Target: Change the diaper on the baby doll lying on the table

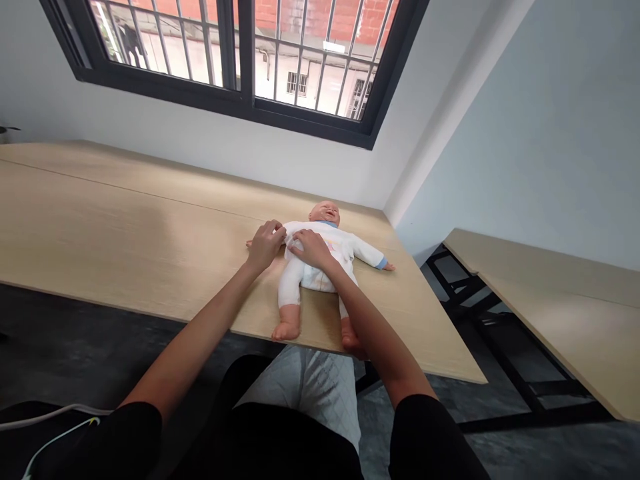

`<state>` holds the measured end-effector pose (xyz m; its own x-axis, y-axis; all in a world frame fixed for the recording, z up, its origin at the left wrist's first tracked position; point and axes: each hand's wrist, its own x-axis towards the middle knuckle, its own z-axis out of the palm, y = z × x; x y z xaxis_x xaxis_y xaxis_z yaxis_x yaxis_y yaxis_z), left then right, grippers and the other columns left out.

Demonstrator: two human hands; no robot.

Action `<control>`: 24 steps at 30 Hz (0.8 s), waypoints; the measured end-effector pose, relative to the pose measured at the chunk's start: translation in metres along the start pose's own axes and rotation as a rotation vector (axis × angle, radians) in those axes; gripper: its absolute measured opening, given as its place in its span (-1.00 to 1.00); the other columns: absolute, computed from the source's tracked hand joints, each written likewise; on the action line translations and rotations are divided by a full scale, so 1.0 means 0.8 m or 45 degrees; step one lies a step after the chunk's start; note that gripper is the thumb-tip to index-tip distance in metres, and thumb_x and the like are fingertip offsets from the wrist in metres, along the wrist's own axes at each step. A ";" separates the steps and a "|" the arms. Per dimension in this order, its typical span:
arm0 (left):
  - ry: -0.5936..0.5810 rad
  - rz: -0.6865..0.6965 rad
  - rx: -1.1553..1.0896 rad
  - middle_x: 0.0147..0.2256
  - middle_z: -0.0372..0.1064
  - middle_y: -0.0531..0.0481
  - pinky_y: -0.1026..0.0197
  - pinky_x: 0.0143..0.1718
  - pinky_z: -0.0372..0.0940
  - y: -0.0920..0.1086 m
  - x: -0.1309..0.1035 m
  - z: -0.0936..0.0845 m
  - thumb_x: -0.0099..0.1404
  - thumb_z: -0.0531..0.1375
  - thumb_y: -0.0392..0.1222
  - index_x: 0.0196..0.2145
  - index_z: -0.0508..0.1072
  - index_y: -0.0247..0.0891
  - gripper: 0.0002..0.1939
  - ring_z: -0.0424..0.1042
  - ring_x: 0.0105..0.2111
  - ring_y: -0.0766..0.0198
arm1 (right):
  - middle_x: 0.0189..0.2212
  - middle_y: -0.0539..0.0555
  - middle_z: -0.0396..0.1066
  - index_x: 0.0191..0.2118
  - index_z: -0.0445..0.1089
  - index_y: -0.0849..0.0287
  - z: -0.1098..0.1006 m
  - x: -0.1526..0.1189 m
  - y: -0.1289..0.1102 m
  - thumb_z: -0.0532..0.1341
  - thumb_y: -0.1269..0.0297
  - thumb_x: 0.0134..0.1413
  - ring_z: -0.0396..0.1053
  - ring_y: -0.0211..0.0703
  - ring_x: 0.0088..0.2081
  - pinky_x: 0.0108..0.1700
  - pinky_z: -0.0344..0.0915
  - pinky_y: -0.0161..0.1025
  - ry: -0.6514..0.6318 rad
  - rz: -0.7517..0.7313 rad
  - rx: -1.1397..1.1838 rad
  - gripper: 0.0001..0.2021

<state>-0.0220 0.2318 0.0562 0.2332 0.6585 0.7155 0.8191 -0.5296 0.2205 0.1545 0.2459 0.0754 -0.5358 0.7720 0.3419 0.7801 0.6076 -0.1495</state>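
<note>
A baby doll [325,257] lies on its back on the wooden table, head toward the window and bare feet at the near edge. It wears a white long-sleeved outfit with blue at the collar and one cuff. My left hand [267,243] is at the doll's sleeve on the left side, fingers curled together against the white cloth. Over the left side of the doll's chest, my right hand [311,248] has its fingers bent onto the cloth. Whatever lies between the fingertips of either hand is too small to make out.
The wooden table [125,233] stretches far to the left along the wall, below a barred window [245,110]. Another table [560,287] with black metal legs stands at the right. Cables [60,417] run at the lower left.
</note>
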 end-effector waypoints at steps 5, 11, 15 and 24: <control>0.017 -0.001 -0.088 -0.12 0.32 -0.13 0.15 -0.13 0.26 0.011 -0.006 0.008 0.38 0.01 -0.36 -0.23 0.44 -0.20 -0.78 0.33 -0.13 0.13 | -0.05 0.17 0.41 0.00 0.37 0.22 0.003 0.000 0.003 0.29 0.18 0.16 0.32 0.01 -0.01 0.04 0.23 -0.10 0.126 0.000 0.164 -0.66; 0.079 -0.044 -0.317 -0.01 0.28 -0.15 0.12 -0.02 0.28 0.022 -0.007 0.013 0.43 0.01 -0.25 -0.05 0.43 -0.18 -0.76 0.35 -0.03 0.13 | -0.24 0.12 0.39 -0.19 0.41 0.19 0.001 -0.003 0.002 0.18 0.34 0.19 0.32 -0.03 -0.14 -0.03 0.26 -0.14 0.318 0.057 0.260 -0.89; 0.055 -0.210 -0.796 0.07 0.30 -0.19 0.11 0.00 0.31 0.025 -0.004 0.017 0.35 0.07 -0.23 0.22 0.18 -0.21 -0.51 0.37 0.01 0.17 | -0.19 0.14 0.41 -0.09 0.41 0.19 -0.002 -0.007 0.001 0.07 0.43 0.22 0.33 -0.05 -0.10 0.01 0.27 -0.14 0.387 0.034 0.356 -0.78; -0.347 -0.262 -1.318 0.22 0.26 -0.24 0.07 0.08 0.30 0.040 -0.006 0.024 0.26 0.17 -0.02 0.32 0.09 -0.18 -0.29 0.38 0.10 0.07 | -0.24 0.20 0.43 -0.14 0.41 0.24 -0.016 -0.025 -0.009 -0.07 0.35 0.37 0.31 0.01 -0.16 -0.02 0.26 -0.10 0.356 -0.181 0.055 -0.70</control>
<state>0.0136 0.2220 0.0470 0.3546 0.8151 0.4581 0.0471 -0.5049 0.8619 0.1634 0.2238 0.0817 -0.5245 0.6012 0.6029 0.6859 0.7178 -0.1192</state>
